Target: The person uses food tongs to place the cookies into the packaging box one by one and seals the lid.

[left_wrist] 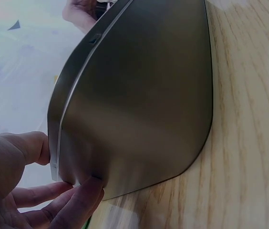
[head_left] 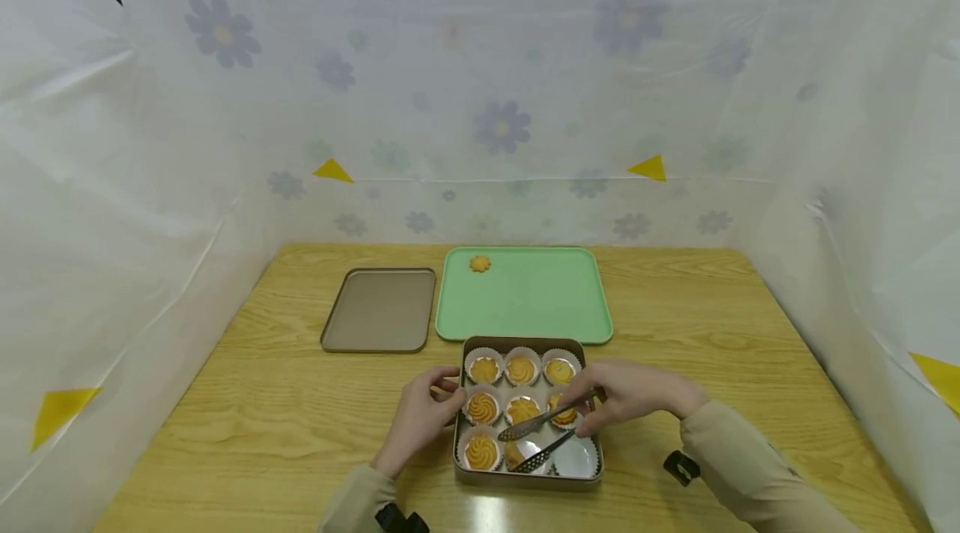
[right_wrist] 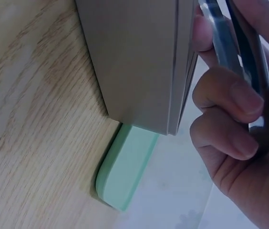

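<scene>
In the head view the right hand holds the tongs, fingers curled round them, blades parted; they run leftward and slightly toward the person. The front-middle cookie lies left of that hand and a little nearer the person, between the tips; the blades partly hide it, and contact cannot be told. The left hand is across the box. In the left wrist view its thumb meets the rim, its bent fingers the outer wall; the cookie is hidden. In the right wrist view the frame cuts off the tong tips, and the box wall hides its contents.
</scene>
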### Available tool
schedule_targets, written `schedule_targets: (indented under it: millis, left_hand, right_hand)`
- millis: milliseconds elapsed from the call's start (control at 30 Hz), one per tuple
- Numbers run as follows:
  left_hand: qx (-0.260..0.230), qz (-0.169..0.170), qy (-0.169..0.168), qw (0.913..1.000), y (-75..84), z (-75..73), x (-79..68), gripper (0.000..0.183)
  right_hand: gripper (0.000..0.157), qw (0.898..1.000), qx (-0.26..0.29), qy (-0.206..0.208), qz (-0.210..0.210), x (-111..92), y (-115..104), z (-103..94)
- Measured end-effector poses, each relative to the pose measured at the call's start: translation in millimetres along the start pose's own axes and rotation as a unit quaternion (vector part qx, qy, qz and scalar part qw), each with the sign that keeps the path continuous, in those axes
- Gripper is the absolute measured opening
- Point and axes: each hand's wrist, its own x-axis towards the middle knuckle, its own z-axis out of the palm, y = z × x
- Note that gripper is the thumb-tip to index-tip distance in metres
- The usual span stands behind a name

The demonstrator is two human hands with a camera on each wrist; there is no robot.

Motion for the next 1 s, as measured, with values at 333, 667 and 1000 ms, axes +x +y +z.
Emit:
schedule_targets:
  millis: [333, 667, 1000]
  left_hand:
    - [-0.008, 0.000, -0.003, 1.0000, -1.3, 0.2, 2.0, 0.038]
    - [-0.007, 0.001, 0.000, 1.0000, -1.5, 0.1, 1.7, 0.036]
    - [-0.005, 0.001, 0.000, 1.0000, -1.3, -0.2, 1.1, 0.037]
  right_hand:
    - [0.035, 0.998, -0.049, 0.031, 0.039, -9, -8, -5.4]
    - [0.037, 0.992, -0.108, 0.046, 0.053, -18, -19, -8.1]
    - [0.034, 0.978, -0.180, 0.061, 0.087, -25, -40, -5.7]
